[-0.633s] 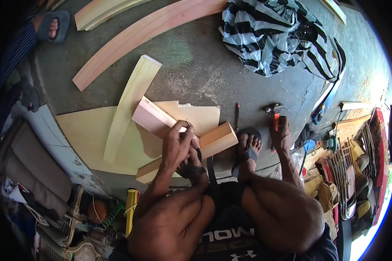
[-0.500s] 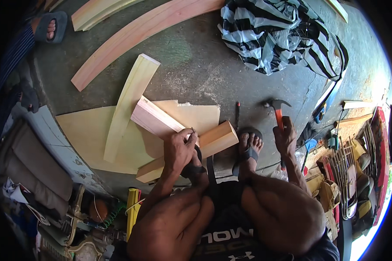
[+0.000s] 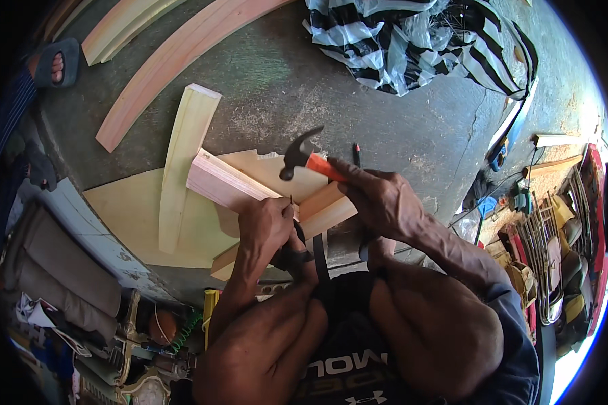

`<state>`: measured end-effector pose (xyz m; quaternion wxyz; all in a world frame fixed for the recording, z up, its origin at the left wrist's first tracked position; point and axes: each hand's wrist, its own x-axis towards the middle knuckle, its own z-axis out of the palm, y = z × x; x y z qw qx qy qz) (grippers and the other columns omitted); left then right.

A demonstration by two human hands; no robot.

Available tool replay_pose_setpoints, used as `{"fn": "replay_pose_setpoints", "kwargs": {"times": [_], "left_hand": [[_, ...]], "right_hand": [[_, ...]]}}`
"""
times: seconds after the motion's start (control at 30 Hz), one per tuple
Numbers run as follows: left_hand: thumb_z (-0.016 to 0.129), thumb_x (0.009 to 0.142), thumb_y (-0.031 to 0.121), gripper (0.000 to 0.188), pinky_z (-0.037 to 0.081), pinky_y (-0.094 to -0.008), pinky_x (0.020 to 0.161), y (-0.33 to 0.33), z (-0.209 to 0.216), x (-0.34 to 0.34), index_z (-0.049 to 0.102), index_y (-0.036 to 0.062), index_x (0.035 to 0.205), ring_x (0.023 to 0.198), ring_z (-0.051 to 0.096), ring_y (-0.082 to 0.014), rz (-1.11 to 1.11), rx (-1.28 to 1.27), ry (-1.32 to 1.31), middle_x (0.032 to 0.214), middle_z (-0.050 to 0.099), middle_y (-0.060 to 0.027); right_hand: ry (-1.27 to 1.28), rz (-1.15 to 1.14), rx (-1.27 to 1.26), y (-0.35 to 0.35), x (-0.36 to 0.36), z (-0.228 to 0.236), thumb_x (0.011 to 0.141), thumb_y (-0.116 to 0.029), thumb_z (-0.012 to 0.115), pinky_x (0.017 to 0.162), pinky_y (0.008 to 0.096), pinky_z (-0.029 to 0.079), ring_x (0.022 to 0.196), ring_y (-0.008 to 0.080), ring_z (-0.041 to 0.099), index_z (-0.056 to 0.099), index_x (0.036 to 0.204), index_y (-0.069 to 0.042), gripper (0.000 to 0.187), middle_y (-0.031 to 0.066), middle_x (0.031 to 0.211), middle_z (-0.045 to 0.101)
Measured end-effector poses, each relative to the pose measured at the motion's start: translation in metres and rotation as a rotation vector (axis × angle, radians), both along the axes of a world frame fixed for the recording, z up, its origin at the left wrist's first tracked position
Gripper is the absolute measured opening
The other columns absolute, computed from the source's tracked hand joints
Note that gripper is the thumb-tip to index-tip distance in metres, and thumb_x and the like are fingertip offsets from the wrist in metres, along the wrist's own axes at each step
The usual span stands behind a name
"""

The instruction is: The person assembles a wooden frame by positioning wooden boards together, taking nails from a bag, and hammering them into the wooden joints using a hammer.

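My left hand [image 3: 266, 221] pinches a thin nail [image 3: 291, 200] upright at the near end of a pinkish wooden board [image 3: 221, 181]. That end meets a second, thicker wooden piece [image 3: 331, 214], which lies crosswise beside my foot. My right hand [image 3: 388, 201] is wrapped round the orange handle of a claw hammer [image 3: 297, 156]. The hammer's dark head is raised, up and slightly right of the nail, apart from it. A pale, slightly curved wooden piece [image 3: 188, 145] lies left of the board on a thin plywood sheet [image 3: 125, 206].
Long curved wooden pieces [image 3: 182, 64] lie at the far left. A black-and-white striped plastic bag [image 3: 385, 50] sits at the back. A pencil-like marker [image 3: 357, 155] lies past the crosswise piece. Another person's sandalled foot [image 3: 57, 64] is at upper left; stacked chairs [image 3: 544, 243] stand right.
My right hand has brought the hammer from the right side leftward and up, close to the nail. My left hand keeps its pinch at the joint. The whole view has shifted slightly.
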<state>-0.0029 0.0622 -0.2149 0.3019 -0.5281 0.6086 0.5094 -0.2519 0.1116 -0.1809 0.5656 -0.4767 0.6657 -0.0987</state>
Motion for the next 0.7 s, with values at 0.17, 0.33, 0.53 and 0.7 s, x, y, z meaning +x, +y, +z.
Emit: {"fn": "replay_pose_setpoints", "kwargs": {"times": [0.17,0.33,0.53,0.7], "left_hand": [[0.062,0.093,0.024,0.021,0.054,-0.0432,0.058,0.016,-0.002,0.019,0.075,0.0085,0.086,0.054,0.066,-0.0330,-0.062,-0.259,0.091,0.059,0.064,-0.0161],[0.067,0.089,0.023,0.018,0.055,-0.0466,0.063,0.010,0.004,-0.004,0.075,0.0071,0.085,0.064,0.068,-0.0378,-0.124,-0.301,0.099,0.068,0.068,-0.0188],[0.069,0.086,0.023,0.018,0.056,-0.0473,0.062,0.014,0.009,0.016,0.075,0.0058,0.083,0.065,0.069,-0.0383,-0.156,-0.290,0.027,0.068,0.068,-0.0191],[0.068,0.088,0.024,0.018,0.054,-0.0488,0.062,0.013,0.004,0.006,0.076,0.0083,0.084,0.065,0.067,-0.0400,-0.154,-0.311,0.060,0.069,0.067,-0.0198]], "right_hand": [[0.030,0.005,-0.037,0.002,0.018,-0.002,0.097,-0.023,0.063,0.062,0.0485,0.055,0.073,0.0396,0.070,0.059,0.139,-0.020,0.042,0.0183,0.083,0.070],[0.004,0.008,0.011,0.004,0.012,0.001,0.096,-0.020,0.064,0.063,0.0468,0.055,0.072,0.0392,0.070,0.057,0.142,-0.019,0.046,0.0187,0.083,0.070],[-0.065,0.164,0.028,0.016,0.033,-0.014,0.097,-0.018,0.062,0.062,0.0479,0.055,0.071,0.0396,0.070,0.054,0.144,-0.015,0.048,0.0179,0.085,0.069],[0.051,0.195,-0.010,0.021,0.020,-0.009,0.094,-0.020,0.065,0.062,0.0481,0.056,0.069,0.0386,0.070,0.057,0.142,-0.023,0.049,0.0165,0.085,0.070]]}}
